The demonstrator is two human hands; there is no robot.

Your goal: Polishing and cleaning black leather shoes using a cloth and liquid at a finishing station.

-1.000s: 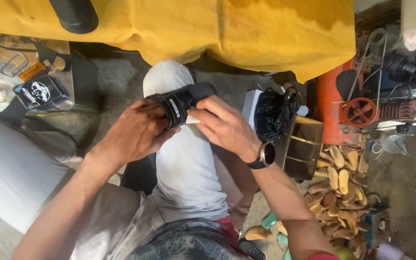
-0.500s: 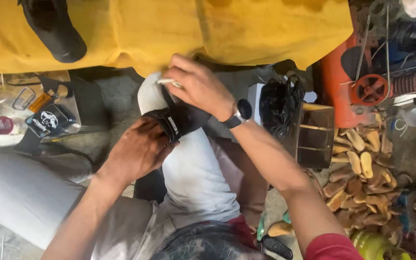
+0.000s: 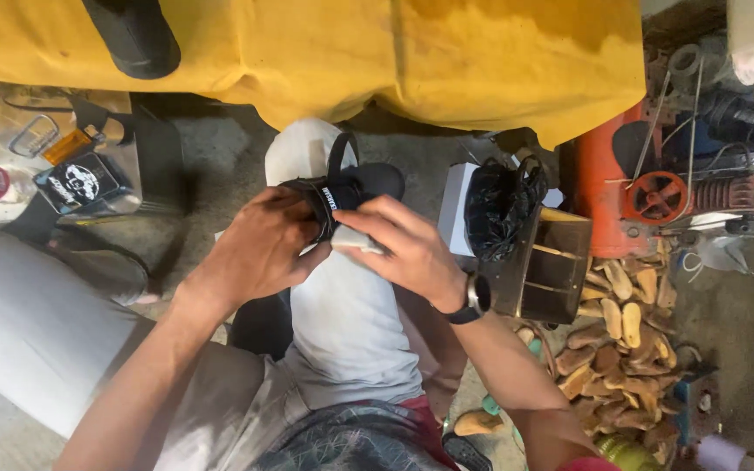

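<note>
A black shoe with a white sole rests on my raised knee in light grey trousers. My left hand wraps around the shoe's heel end from the left. My right hand, with a dark watch on its wrist, grips the shoe from the right along the white sole edge. A black strap loop stands up from the top of the shoe. The shoe's lower part is hidden by both hands.
A yellow cloth covers a surface ahead, with another black shoe on it. An orange machine with a red wheel stands at right, above a pile of wooden shoe soles. A black bag sits by a dark box. Small items lie at left.
My right hand, which had lifted above the shoe toward the yellow cloth half a second ago, has come back down onto the shoe's right side. The left hand keeps its hold.
</note>
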